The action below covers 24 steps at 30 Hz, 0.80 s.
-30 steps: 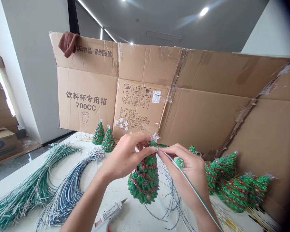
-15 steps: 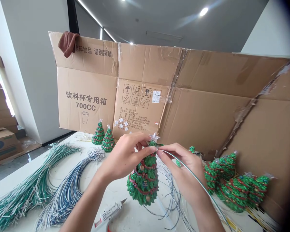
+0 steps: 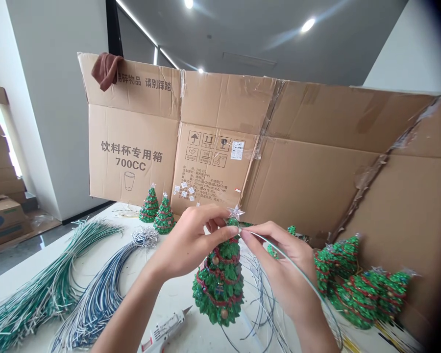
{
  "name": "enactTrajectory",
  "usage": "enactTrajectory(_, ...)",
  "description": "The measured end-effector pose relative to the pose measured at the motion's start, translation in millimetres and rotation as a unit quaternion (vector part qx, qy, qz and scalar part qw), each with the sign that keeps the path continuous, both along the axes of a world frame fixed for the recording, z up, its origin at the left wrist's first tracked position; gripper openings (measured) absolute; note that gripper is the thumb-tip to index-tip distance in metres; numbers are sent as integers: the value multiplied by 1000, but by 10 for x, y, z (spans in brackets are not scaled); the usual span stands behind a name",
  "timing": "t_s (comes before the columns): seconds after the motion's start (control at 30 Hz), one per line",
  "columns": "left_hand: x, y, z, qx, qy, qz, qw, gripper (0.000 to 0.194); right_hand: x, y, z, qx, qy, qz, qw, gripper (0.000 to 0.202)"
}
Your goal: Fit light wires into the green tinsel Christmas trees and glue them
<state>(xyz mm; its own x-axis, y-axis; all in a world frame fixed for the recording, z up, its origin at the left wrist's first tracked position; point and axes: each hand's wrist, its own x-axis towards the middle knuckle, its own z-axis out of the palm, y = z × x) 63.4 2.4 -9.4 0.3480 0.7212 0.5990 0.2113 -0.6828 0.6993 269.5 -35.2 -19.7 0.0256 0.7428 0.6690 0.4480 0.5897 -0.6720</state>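
Observation:
A small green Christmas tree ornament (image 3: 220, 284) with red garlands stands upright before me, a clear star (image 3: 236, 213) at its tip. My left hand (image 3: 194, 240) is closed around the upper part of the tree, just under the star, thumb in front. Pinched between the thumb and forefinger of my right hand (image 3: 279, 255) is a thin green-and-white wire (image 3: 297, 267). Its end meets my left thumb at the treetop; the exact contact there is too small to make out. The rest of the wire trails down over my right wrist.
Bundles of green wires (image 3: 55, 264) and blue wires (image 3: 106, 289) lie at left. A glue gun (image 3: 165, 329) rests near the front edge. Two finished-looking trees (image 3: 164, 215) stand behind; several more trees (image 3: 363, 294) lie at right. Cardboard panels (image 3: 213, 103) wall off the back.
The tree has tilted slightly and its base sits a little lower in view. Both hands keep their grip, and the whole view has shifted slightly.

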Motion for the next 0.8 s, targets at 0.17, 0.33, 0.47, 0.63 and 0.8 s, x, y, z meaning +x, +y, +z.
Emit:
enactTrajectory(0.17,18,4,7,9,5,7,1000,20,-12,-27,8,42,-58,12,997,18)
enactTrajectory(0.33,36,3,5,16,11,17,1000,22,-2,3,-7,43,-57,-2,997,18)
enactTrajectory(0.47,32,10,-5,19,15,17,1000,24,11,2,-19,22,-46,7,999,18)
enactTrajectory(0.63,36,30,-13,25,9,26,999,21,42,-2,-4,-12,-50,52,997,15)
enactTrajectory(0.8,46,29,-20,23,6,25,999,21,67,39,15,-71,4,44,996,13)
